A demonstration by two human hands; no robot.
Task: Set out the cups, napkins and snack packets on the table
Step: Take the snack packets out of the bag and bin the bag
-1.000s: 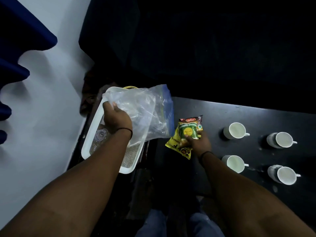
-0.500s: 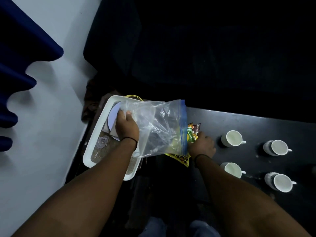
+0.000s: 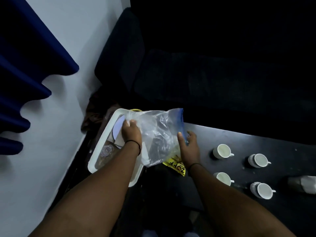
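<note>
Gripping clear bag (image 3: 159, 139) w/ both hands: left hand (image 3: 131, 135), right hand (image 3: 189, 146); black table (image 3: 256, 151), white wall (image 3: 56, 134)

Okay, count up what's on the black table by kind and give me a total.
White cups: 4, at and
Yellow snack packets: 1, partly hidden under the plastic bag
Pale object cut off at the right edge: 1, unidentifiable
Total: 6
</note>
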